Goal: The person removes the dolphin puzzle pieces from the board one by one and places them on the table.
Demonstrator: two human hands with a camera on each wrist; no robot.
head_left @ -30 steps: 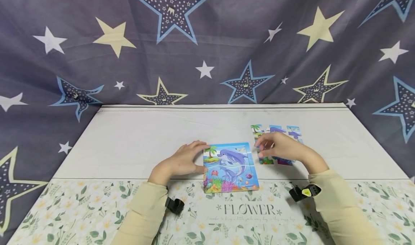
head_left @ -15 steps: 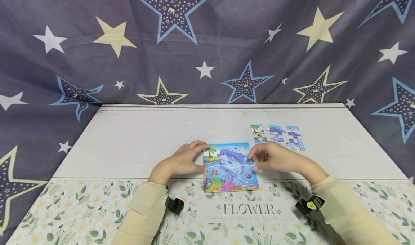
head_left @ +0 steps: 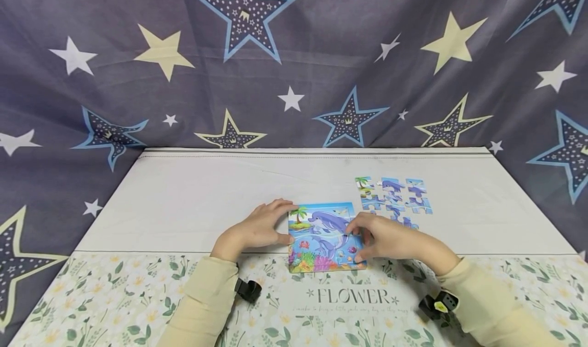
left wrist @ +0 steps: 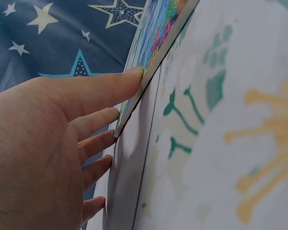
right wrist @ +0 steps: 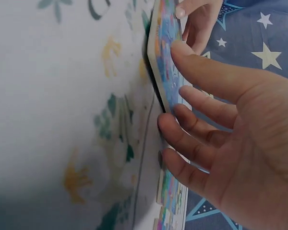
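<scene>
A square dolphin jigsaw puzzle board [head_left: 319,234] lies on the table, its picture facing up. My left hand [head_left: 257,232] rests at its left side, thumb on the lower left edge and fingers by the upper left corner. Over the board's right part, my right hand [head_left: 388,237] touches the picture with thumb and index fingertips. In the right wrist view the right thumb [right wrist: 216,72] lies on the board's face, and the other fingers are loosely bent beside it. No loose piece shows between them. Several loose puzzle pieces [head_left: 392,186] lie behind the right hand, which hides some.
The table has a white rear half [head_left: 197,194] and a flower-patterned front cloth [head_left: 138,296] printed with "FLOWER". A grey curtain [head_left: 294,46] with stars hangs behind the table. Each wrist carries a small black camera, such as the left camera [head_left: 249,291].
My right hand has moved left from beside the loose pieces onto the board's right part, uncovering more of those pieces. The left hand and the board look unmoved.
</scene>
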